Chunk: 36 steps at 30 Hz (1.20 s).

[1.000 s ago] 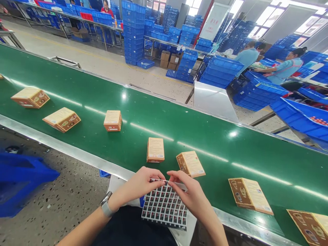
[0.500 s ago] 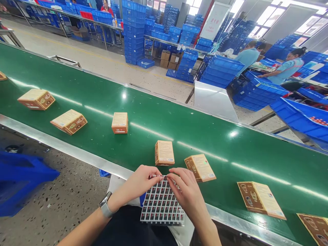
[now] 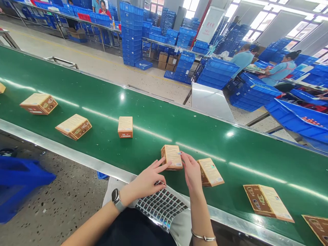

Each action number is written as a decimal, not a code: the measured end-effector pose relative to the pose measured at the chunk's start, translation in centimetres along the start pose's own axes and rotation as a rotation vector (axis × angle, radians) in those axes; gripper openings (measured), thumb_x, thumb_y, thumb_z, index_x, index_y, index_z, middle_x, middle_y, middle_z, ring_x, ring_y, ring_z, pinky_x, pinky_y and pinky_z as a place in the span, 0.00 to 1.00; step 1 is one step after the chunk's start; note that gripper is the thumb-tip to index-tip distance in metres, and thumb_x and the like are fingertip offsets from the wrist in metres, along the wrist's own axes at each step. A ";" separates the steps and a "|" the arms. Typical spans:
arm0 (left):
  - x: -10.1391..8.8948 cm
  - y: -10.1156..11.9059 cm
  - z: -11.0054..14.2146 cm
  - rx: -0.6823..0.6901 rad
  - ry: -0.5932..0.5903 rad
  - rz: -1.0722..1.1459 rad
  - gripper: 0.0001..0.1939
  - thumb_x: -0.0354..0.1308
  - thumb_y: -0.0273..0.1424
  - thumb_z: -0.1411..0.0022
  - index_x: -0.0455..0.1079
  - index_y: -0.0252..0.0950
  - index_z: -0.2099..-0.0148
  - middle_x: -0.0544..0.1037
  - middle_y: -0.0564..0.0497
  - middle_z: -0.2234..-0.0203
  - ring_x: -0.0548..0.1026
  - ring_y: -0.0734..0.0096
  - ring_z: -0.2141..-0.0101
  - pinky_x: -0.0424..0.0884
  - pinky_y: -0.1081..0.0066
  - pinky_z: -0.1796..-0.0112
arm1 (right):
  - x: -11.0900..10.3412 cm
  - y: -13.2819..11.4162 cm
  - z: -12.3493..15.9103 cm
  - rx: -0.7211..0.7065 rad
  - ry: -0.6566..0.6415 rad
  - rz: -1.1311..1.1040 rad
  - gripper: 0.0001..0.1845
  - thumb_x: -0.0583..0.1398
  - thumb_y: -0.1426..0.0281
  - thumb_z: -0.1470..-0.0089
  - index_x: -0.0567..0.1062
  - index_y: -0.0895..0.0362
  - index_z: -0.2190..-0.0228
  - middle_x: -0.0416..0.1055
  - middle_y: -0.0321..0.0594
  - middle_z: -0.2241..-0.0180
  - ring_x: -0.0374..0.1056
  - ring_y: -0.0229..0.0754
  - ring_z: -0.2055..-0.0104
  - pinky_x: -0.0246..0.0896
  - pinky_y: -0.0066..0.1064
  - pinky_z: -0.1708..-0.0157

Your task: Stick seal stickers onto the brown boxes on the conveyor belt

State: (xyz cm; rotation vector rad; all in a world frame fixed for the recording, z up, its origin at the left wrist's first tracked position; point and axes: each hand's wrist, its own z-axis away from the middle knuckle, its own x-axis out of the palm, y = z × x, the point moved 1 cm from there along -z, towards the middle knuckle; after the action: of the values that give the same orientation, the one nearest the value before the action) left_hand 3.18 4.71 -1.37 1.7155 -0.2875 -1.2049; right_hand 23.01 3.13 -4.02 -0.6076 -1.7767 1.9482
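My left hand (image 3: 151,179) has its index and middle fingers stretched onto a brown and cream carton (image 3: 172,155) on the green belt. Its thumb is bent over the top edge of a sheet of small dark stickers (image 3: 161,206), which hangs bowed above my lap. At the carton's upper right corner, my right hand (image 3: 192,171) pinches a small shiny sticker (image 3: 179,153) between thumb and fingertips. Whether the sticker is stuck down there I cannot tell. Another carton (image 3: 211,171) lies just right of my right hand, partly behind it.
The green conveyor belt (image 3: 102,99) carries several more cartons, such as one carton (image 3: 125,127) to the left and another carton (image 3: 269,202) to the right. Its metal edge (image 3: 230,220) runs in front of me. Blue crates (image 3: 132,34) and co-workers are beyond.
My right hand has moved from the sheet up to the carton with a sticker. My left fingers have reached onto the carton, and the sheet has tilted. The cartons have shifted slightly right.
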 end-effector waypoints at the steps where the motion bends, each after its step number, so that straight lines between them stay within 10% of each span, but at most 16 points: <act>1: 0.3 -0.1 -0.3 0.018 -0.013 -0.007 0.08 0.63 0.20 0.40 0.77 0.37 0.69 0.60 0.51 0.32 0.51 0.53 0.31 0.50 0.52 0.32 | 0.1 0.1 -0.1 0.017 0.010 -0.009 0.25 0.66 0.49 0.53 0.80 0.59 0.66 0.79 0.46 0.67 0.76 0.53 0.63 0.72 0.39 0.65; 20: 2.4 1.0 -2.8 0.096 -0.118 0.017 0.08 0.63 0.20 0.41 0.78 0.37 0.68 0.57 0.50 0.31 0.56 0.57 0.32 0.51 0.56 0.32 | -1.8 -0.9 -0.6 -0.141 0.311 0.409 0.22 0.62 0.51 0.54 0.70 0.54 0.65 0.76 0.43 0.74 0.74 0.54 0.68 0.66 0.41 0.66; 25: 2.1 1.1 -2.1 -0.005 -0.075 0.082 0.07 0.61 0.23 0.40 0.78 0.38 0.67 0.71 0.48 0.38 0.75 0.58 0.45 0.67 0.63 0.43 | -3.5 -2.6 -0.9 -0.222 0.325 0.497 0.25 0.58 0.50 0.51 0.69 0.57 0.58 0.77 0.48 0.70 0.74 0.56 0.65 0.66 0.45 0.62; 29: 1.0 1.0 -0.8 -0.180 0.033 0.162 0.08 0.57 0.29 0.36 0.79 0.37 0.65 0.84 0.50 0.68 0.79 0.66 0.67 0.71 0.71 0.62 | -3.6 -4.1 2.4 -0.290 0.101 0.496 0.23 0.59 0.50 0.48 0.74 0.55 0.60 0.78 0.49 0.63 0.75 0.55 0.61 0.69 0.43 0.61; 33: -0.4 1.1 0.3 -0.277 0.091 0.283 0.12 0.56 0.34 0.37 0.79 0.35 0.61 0.80 0.53 0.73 0.70 0.72 0.74 0.63 0.75 0.73 | -2.4 -4.4 5.9 -0.337 -0.423 0.479 0.16 0.64 0.55 0.44 0.78 0.53 0.62 0.78 0.41 0.67 0.75 0.48 0.65 0.72 0.36 0.63; 36: -1.2 1.3 0.8 -0.317 0.098 0.368 0.14 0.56 0.39 0.40 0.77 0.34 0.61 0.75 0.54 0.77 0.66 0.73 0.76 0.59 0.75 0.75 | -2.2 -4.1 6.7 -0.393 -0.494 0.481 0.14 0.60 0.57 0.38 0.78 0.53 0.60 0.76 0.38 0.71 0.73 0.45 0.69 0.72 0.34 0.66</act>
State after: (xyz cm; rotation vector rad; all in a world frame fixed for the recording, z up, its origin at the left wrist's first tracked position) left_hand 2.38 4.46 0.38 1.3690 -0.3180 -0.8434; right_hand 20.91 -3.24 0.70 -0.7886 -2.5517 2.2091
